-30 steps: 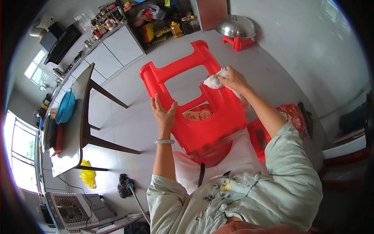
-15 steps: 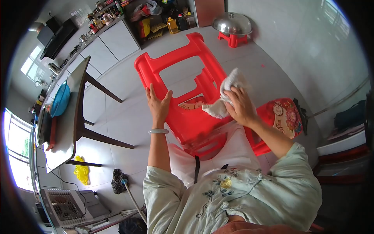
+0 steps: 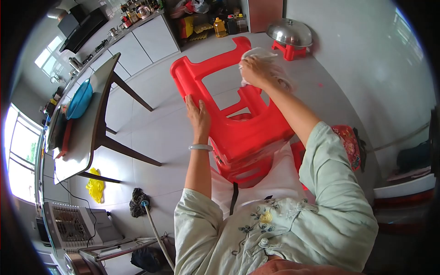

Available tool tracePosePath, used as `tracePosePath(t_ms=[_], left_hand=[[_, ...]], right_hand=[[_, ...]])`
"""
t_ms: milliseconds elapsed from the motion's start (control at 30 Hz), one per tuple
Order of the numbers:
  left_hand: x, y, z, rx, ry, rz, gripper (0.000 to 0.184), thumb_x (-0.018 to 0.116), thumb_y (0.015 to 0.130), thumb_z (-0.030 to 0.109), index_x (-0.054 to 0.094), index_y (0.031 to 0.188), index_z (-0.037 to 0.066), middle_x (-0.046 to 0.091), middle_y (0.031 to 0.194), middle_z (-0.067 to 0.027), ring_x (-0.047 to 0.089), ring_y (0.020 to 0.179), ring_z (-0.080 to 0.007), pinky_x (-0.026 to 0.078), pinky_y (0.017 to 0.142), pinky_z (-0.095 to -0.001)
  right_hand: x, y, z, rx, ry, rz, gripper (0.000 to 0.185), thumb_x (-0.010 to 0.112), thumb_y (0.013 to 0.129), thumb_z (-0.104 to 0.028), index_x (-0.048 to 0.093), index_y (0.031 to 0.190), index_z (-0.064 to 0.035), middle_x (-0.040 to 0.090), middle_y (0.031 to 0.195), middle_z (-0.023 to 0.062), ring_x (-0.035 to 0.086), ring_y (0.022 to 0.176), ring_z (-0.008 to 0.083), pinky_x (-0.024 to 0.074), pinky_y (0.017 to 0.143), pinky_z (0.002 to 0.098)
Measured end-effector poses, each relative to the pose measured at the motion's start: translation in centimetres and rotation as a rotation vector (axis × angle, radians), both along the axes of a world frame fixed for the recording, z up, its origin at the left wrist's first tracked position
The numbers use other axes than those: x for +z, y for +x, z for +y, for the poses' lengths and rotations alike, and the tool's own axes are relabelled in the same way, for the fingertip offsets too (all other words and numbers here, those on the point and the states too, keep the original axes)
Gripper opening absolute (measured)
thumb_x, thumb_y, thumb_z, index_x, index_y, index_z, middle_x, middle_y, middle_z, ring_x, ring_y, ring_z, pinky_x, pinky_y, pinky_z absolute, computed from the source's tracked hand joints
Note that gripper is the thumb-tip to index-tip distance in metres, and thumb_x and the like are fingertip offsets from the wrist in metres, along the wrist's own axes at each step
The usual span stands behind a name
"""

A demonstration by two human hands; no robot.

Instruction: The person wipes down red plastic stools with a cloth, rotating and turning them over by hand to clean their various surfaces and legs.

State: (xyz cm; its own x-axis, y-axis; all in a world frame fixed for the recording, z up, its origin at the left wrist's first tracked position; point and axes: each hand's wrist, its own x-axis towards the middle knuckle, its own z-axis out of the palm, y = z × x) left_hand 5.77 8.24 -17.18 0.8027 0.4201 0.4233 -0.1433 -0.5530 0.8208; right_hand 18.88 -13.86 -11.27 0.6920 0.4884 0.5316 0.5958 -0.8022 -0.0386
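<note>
A red plastic stool [image 3: 247, 133] lies tilted across my lap, its legs pointing away from me. My left hand [image 3: 198, 117] rests against the stool's left side, fingers apart, a pale bangle on the wrist. Bunched in my right hand [image 3: 256, 72] is a white cloth [image 3: 275, 73], pressed at the far end of the stool's right leg. The cloth and hand cover part of that leg. Behind my right forearm, a second red stool with a floral cover [image 3: 347, 145] shows in part.
To the left stands a table [image 3: 98, 110] with a blue basin [image 3: 80, 100]. A mop [image 3: 139, 202], a yellow bag [image 3: 95, 185] and a heater [image 3: 73, 224] are at lower left. A metal dome lid [image 3: 289, 32] sits on a small red stool [image 3: 288, 52] at the back.
My right hand has moved with the cloth from the near part of the stool up to the far end of the right leg. My left hand stays on the left side. The view has shifted slightly.
</note>
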Motion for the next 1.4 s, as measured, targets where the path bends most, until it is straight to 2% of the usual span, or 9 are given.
tracePosePath(t_ms=[100,233,300,400,533,700,933,1300,1400], left_hand=[[0.6,-0.2,-0.4,-0.013,0.028,0.014,0.052,0.044,0.096,0.02,0.031,0.14,-0.005,0.029,0.146,-0.0286,0.029,0.135,-0.0408,0.027,0.11,-0.0442],[0.4,-0.1,-0.5,0.002,0.026,-0.011,0.05,0.045,0.095,0.016,0.033,0.138,-0.005,0.031,0.145,-0.028,0.03,0.135,-0.0415,0.029,0.109,-0.0447],[0.5,-0.5,0.1,-0.129,-0.017,-0.085,0.048,0.045,0.092,0.011,0.035,0.137,-0.005,0.032,0.145,-0.027,0.031,0.134,-0.0416,0.029,0.109,-0.0453],[-0.5,-0.3,0.7,-0.149,0.005,-0.176,0.048,0.045,0.09,0.006,0.036,0.136,-0.004,0.033,0.144,-0.0261,0.031,0.134,-0.0419,0.029,0.109,-0.0462],[-1.6,-0.7,1.2,-0.205,0.011,-0.134,0.051,0.044,0.09,0.007,0.033,0.138,-0.004,0.032,0.145,-0.0263,0.028,0.136,-0.0409,0.026,0.111,-0.0457],[-1.6,-1.1,0.9,-0.178,-0.125,-0.158,0.056,0.043,0.093,0.016,0.027,0.143,-0.004,0.025,0.149,-0.0264,0.02,0.141,-0.0369,0.018,0.114,-0.0433],[1.0,-1.7,-0.3,-0.074,-0.085,0.019,0.066,0.057,0.092,0.026,0.027,0.143,-0.003,0.023,0.15,-0.025,0.02,0.141,-0.0365,0.02,0.114,-0.0425],[-2.8,1.9,2.0,-0.107,-0.07,-0.067,0.068,0.063,0.088,0.029,0.032,0.141,-0.001,0.031,0.146,-0.0244,0.028,0.137,-0.0364,0.025,0.112,-0.0419],[-2.2,1.2,1.9,-0.191,-0.202,-0.036,0.067,0.062,0.09,0.027,0.03,0.142,0.0,0.028,0.148,-0.0224,0.025,0.139,-0.0344,0.023,0.113,-0.0408]], right_hand=[[1.7,-1.6,5.1,0.22,0.116,0.179,0.026,0.055,0.084,-0.016,0.062,0.106,-0.0026,0.063,0.109,0.016,0.059,0.107,0.0301,0.0449,0.092,0.039],[3.5,-2.9,11.9,0.524,0.44,-0.06,0.024,0.056,0.083,-0.02,0.065,0.102,-0.0079,0.066,0.101,0.012,0.062,0.1,0.0249,0.0474,0.09,0.039],[3.7,-4.8,12.4,0.476,0.214,0.106,0.029,0.059,0.084,-0.023,0.065,0.106,-0.0057,0.065,0.104,0.015,0.059,0.103,0.0306,0.043,0.095,0.0399],[0.4,-4.0,13.8,0.481,-0.318,-0.226,0.021,0.058,0.084,-0.026,0.069,0.095,-0.0121,0.067,0.093,0.0059,0.06,0.087,0.024,0.0432,0.091,0.0386],[0.4,-7.1,11.2,0.501,-0.22,-0.17,0.018,0.056,0.083,-0.02,0.067,0.093,-0.0107,0.066,0.089,0.0042,0.059,0.087,0.0233,0.0462,0.085,0.0396],[-0.2,-11.1,5.9,0.619,0.177,0.319,0.017,0.058,0.08,-0.016,0.065,0.093,-0.009,0.065,0.092,0.007,0.059,0.089,0.0276,0.0488,0.083,0.0441],[2.2,-18.9,1.3,0.675,-0.212,0.037,0.02,0.064,0.074,-0.013,0.064,0.092,-0.0066,0.06,0.088,0.0045,0.055,0.091,0.0237,0.0469,0.081,0.0421],[-1.1,-24.8,3.6,0.686,-0.233,-0.153,0.012,0.063,0.074,-0.019,0.066,0.082,-0.0102,0.061,0.087,0.0005,0.055,0.088,0.0185,0.0455,0.076,0.0366],[-2.2,-24.8,2.1,0.629,0.02,-0.089,0.016,0.068,0.069,-0.019,0.067,0.085,-0.0157,0.062,0.097,-0.004,0.054,0.088,0.0179,0.0423,0.08,0.041]])
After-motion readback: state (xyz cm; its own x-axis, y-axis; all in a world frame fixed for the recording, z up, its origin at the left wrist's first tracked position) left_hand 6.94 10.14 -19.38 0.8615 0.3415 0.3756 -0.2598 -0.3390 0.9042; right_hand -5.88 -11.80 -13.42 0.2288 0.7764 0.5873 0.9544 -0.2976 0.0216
